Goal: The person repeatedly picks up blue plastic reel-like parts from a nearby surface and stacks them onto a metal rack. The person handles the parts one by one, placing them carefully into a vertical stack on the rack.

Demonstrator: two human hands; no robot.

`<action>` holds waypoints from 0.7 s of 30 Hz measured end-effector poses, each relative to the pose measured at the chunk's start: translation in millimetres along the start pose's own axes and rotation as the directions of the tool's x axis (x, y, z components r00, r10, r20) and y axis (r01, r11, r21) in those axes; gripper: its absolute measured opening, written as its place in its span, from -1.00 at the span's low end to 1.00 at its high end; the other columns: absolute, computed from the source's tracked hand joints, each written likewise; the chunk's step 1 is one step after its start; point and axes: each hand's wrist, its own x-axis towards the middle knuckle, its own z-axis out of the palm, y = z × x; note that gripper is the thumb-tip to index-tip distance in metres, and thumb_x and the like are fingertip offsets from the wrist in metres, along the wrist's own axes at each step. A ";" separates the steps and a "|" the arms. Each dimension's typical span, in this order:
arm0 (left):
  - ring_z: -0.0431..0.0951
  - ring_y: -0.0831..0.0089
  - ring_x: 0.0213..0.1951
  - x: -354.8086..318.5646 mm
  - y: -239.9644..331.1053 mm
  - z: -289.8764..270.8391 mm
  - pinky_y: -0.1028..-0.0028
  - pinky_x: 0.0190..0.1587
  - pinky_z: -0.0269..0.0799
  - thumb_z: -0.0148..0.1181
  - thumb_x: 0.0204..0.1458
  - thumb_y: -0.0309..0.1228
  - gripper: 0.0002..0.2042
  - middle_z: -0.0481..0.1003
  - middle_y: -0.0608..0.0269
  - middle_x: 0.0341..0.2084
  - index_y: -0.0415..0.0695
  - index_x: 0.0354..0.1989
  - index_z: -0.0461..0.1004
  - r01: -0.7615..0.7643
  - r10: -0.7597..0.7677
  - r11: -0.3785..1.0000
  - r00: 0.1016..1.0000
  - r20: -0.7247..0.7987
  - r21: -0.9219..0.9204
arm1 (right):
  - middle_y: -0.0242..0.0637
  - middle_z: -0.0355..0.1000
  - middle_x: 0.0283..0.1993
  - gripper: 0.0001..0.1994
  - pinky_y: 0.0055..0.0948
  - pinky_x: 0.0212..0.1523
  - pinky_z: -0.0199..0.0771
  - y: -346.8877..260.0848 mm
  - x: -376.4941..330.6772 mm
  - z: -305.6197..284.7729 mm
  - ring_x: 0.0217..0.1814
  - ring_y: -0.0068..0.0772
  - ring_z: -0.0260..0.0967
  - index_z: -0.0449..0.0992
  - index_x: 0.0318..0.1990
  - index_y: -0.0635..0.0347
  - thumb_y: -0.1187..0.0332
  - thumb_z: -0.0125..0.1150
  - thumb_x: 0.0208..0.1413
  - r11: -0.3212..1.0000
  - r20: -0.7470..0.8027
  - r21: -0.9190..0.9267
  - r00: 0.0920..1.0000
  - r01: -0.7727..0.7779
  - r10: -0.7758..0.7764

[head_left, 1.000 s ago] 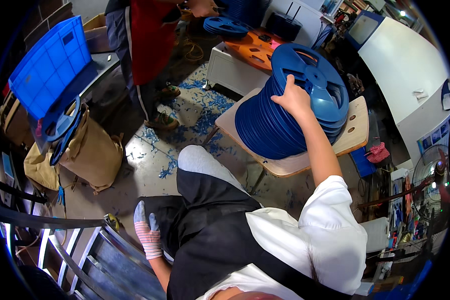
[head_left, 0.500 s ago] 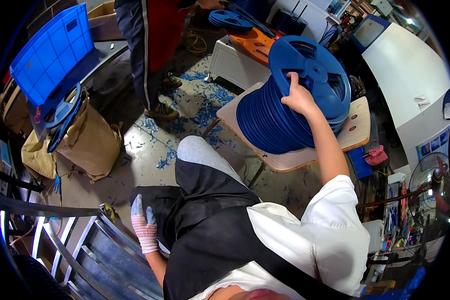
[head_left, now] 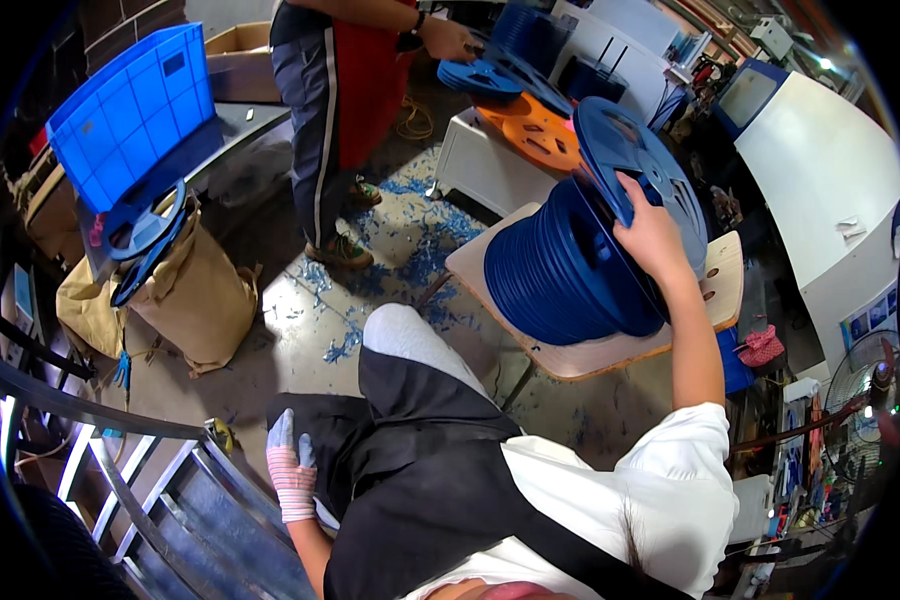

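Observation:
My bare right hand (head_left: 652, 238) grips the near rim of a round blue plastic reel disc (head_left: 638, 142). The disc is tilted up off a tall stack of matching blue discs (head_left: 555, 275), and a gap shows between them. That stack lies on a pale wooden chair seat (head_left: 726, 262) in front of me to the right. My left hand (head_left: 291, 468), in a striped glove with grey fingertips, rests at the side of my black apron (head_left: 430, 390) near my thigh. Its fingers are stretched out and hold nothing.
Another person (head_left: 315, 130) stands beyond, one hand at blue discs (head_left: 480, 78) near orange discs (head_left: 530, 130). Blue scraps (head_left: 425, 245) litter the floor. At left are a brown sack (head_left: 205, 300), a blue crate (head_left: 135, 120) and a metal rack (head_left: 200, 500). A fan (head_left: 870, 375) stands right.
My right hand has lifted the top disc off the stack and tilted it away to the right. My left hand stays by my thigh. The other person's arm has come into view.

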 end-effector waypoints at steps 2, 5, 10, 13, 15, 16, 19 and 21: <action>0.36 -0.03 0.04 1.3 0.8 1.8 0.19 0.14 0.23 0.06 0.01 -0.49 -0.55 0.37 -0.08 0.01 -0.20 0.15 0.28 0.003 -0.003 0.999 1.000 0.006 0.032 | 0.12 0.46 -0.37 -0.34 -0.10 -0.21 0.43 4.7 -6.7 -26.4 -0.31 0.14 0.45 0.13 0.27 -0.28 0.31 0.13 -0.08 0.998 -0.022 0.050 0.999 0.028 -0.027; 0.36 -0.02 0.03 4.7 9.1 7.5 0.19 0.13 0.24 0.08 0.01 -0.46 -0.56 0.38 -0.07 -0.01 -0.21 0.12 0.31 -0.016 0.016 1.000 1.000 -0.001 -0.013 | 0.15 0.45 -0.24 -0.37 -0.23 -0.15 0.42 11.6 -24.9 -66.2 -0.20 0.10 0.45 0.23 0.24 -0.22 0.36 0.16 -0.09 0.976 -0.197 0.160 0.974 0.148 -0.115; 0.37 -0.01 0.02 7.7 14.4 16.3 0.18 0.11 0.26 0.10 -0.01 -0.41 -0.55 0.39 -0.08 -0.01 -0.19 0.11 0.32 -0.074 0.074 0.997 0.996 0.039 0.000 | -0.04 0.44 0.03 -0.41 -0.43 0.02 0.38 -8.7 -47.7 -114.7 0.01 -0.36 0.45 0.26 0.24 0.11 0.53 0.14 -0.04 0.829 -0.458 0.388 0.865 0.402 -0.205; 0.37 -0.01 0.02 8.8 16.1 14.9 0.18 0.10 0.26 0.10 -0.01 -0.41 -0.55 0.39 -0.09 -0.02 -0.17 0.11 0.32 -0.076 0.073 0.996 0.995 0.066 0.049 | -0.09 0.46 0.01 -0.38 -0.46 -0.07 0.43 -35.5 -61.5 -122.4 -0.06 -0.39 0.48 0.27 0.23 0.14 0.54 0.21 -0.10 0.750 -0.551 0.354 0.772 0.559 -0.316; 0.37 -0.02 0.02 8.6 10.6 13.9 0.19 0.11 0.26 0.11 0.00 -0.41 -0.55 0.40 -0.09 -0.03 -0.17 0.12 0.32 -0.091 0.091 0.996 0.996 0.000 0.012 | -0.11 0.46 -0.01 -0.36 -0.48 -0.13 0.45 -57.2 -71.0 -123.7 -0.10 -0.40 0.50 0.29 0.21 0.17 0.55 0.24 -0.14 0.713 -0.560 0.326 0.735 0.620 -0.383; 0.37 -0.02 0.02 9.0 8.2 11.2 0.20 0.12 0.26 0.11 0.00 -0.40 -0.55 0.40 -0.09 -0.03 -0.17 0.12 0.32 -0.098 0.098 0.995 0.995 -0.037 -0.001 | -0.09 0.45 0.02 -0.36 -0.49 -0.19 0.48 -67.4 -71.8 -123.7 -0.18 -0.35 0.53 0.33 0.17 0.19 0.55 0.28 -0.21 0.634 -0.577 0.323 0.677 0.703 -0.457; 0.38 0.18 0.08 4.0 -1.7 2.6 0.34 0.17 0.21 0.05 0.14 -0.31 -0.56 0.39 0.02 0.03 -0.18 0.18 0.27 0.040 -0.122 0.897 0.980 -0.159 -0.440 | -0.10 0.42 0.07 -0.33 -0.50 -0.24 0.48 -112.8 -60.9 -116.1 -0.23 -0.30 0.54 0.39 0.11 0.18 0.53 0.34 -0.33 0.223 -0.583 0.241 0.325 0.944 -0.745; 0.36 0.23 0.10 6.5 0.0 -17.3 0.35 0.19 0.18 0.01 0.17 -0.18 -0.49 0.36 0.07 0.07 -0.18 0.23 0.21 0.106 -0.373 0.581 0.916 -0.148 -0.807 | -0.17 0.45 0.01 -0.28 -0.49 -0.34 0.47 -153.6 -57.6 -102.1 -0.32 -0.32 0.52 0.38 0.13 0.13 0.47 0.38 -0.39 -0.039 -0.479 0.358 0.148 0.933 -0.865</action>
